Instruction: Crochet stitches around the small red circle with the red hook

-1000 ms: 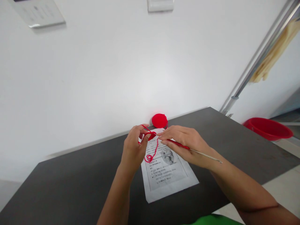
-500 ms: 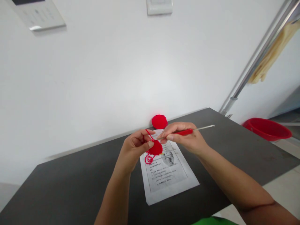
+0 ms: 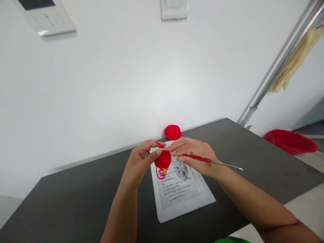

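Between thumb and fingers, my left hand (image 3: 139,160) pinches a round red crochet piece (image 3: 163,159), with a strand of red yarn running over the index finger. My right hand (image 3: 196,155) is closed on a crochet hook (image 3: 198,158) with a red handle; its rear metal end points right, past the wrist. The hook's working tip meets the top edge of the crochet piece, partly hidden by fingers. A small yellow stitch marker (image 3: 164,171) and a loose curl of red yarn (image 3: 160,174) hang below the piece.
A printed sheet (image 3: 186,206) lies on the dark table (image 3: 83,202) under my hands. Against the white wall rests a red ball of yarn (image 3: 173,132). On the right are a metal pole (image 3: 275,74), a hanging yellow cloth (image 3: 291,64) and a red basin (image 3: 291,141).
The crochet hook has tilted, its rear end swinging down and to the right. The crochet piece has shifted slightly left and turned, so the yellow marker now hangs at its bottom.
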`<state>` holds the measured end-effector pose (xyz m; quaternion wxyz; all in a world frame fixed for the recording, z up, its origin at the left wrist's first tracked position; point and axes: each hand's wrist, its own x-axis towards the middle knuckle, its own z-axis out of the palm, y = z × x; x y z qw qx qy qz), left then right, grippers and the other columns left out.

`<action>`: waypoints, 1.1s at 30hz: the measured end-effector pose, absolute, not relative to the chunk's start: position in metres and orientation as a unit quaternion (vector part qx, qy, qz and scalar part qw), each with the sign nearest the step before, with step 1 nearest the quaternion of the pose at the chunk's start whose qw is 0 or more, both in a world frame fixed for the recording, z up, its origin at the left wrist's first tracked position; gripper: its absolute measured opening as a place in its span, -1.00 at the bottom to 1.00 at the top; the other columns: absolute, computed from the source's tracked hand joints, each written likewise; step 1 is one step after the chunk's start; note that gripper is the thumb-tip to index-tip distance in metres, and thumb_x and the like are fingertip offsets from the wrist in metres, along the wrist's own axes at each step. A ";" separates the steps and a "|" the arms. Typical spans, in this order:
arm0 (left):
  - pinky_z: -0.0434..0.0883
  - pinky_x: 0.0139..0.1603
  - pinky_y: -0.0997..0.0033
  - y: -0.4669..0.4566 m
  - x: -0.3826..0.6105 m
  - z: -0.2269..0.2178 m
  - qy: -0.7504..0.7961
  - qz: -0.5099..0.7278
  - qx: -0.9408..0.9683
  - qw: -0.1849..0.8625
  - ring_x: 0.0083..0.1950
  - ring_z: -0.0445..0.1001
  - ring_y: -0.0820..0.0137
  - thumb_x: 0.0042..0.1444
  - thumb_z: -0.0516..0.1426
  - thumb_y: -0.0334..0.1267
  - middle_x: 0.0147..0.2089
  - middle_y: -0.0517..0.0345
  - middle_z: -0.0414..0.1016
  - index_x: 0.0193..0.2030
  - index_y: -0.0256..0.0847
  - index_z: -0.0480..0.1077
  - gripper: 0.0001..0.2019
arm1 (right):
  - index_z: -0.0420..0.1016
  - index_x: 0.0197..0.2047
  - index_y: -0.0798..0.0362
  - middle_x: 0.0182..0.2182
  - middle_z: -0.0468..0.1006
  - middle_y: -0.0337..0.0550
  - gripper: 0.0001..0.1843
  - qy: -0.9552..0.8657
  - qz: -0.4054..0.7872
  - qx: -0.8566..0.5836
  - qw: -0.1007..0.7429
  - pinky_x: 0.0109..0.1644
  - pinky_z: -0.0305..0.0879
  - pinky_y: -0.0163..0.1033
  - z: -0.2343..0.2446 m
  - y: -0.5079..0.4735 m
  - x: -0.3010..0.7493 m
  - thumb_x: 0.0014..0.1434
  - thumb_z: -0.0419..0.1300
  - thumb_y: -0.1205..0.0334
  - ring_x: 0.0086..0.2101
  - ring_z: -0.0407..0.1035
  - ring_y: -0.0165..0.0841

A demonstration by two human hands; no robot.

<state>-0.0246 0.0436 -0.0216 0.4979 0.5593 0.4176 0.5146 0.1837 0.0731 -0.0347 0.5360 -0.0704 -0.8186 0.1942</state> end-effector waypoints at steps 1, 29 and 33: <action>0.42 -0.16 0.41 0.043 -0.024 -0.022 0.417 0.515 0.559 0.498 -0.15 0.52 0.31 0.03 0.38 -0.18 -0.16 0.03 0.66 -0.26 -0.19 0.67 -0.83 | 0.56 -0.13 0.11 -0.13 0.70 0.04 -0.90 -0.815 0.191 -0.071 0.543 0.06 0.53 -0.17 -0.035 0.073 0.182 0.34 0.21 0.37 -0.04 0.57 -0.33; 0.42 -0.36 0.35 0.040 0.000 -0.017 0.294 0.475 0.364 0.745 -0.41 0.53 0.31 -0.27 0.35 -0.36 -0.39 0.05 0.58 -0.18 -0.32 0.59 -0.61 | 0.45 -0.03 0.05 -0.18 0.66 0.00 -0.85 -0.811 0.114 -0.075 0.569 0.14 0.47 -0.02 -0.037 0.065 0.172 0.37 0.17 0.22 -0.04 0.55 -0.24; 0.46 -0.30 0.30 0.038 0.000 -0.016 0.282 0.470 0.383 0.744 -0.31 0.59 0.20 -0.26 0.31 -0.35 -0.35 0.01 0.60 -0.10 -0.30 0.59 -0.54 | 0.50 -0.05 0.07 -0.21 0.68 0.00 -0.87 -0.813 0.148 -0.043 0.562 0.11 0.48 -0.02 -0.032 0.065 0.176 0.36 0.20 0.26 -0.11 0.58 -0.27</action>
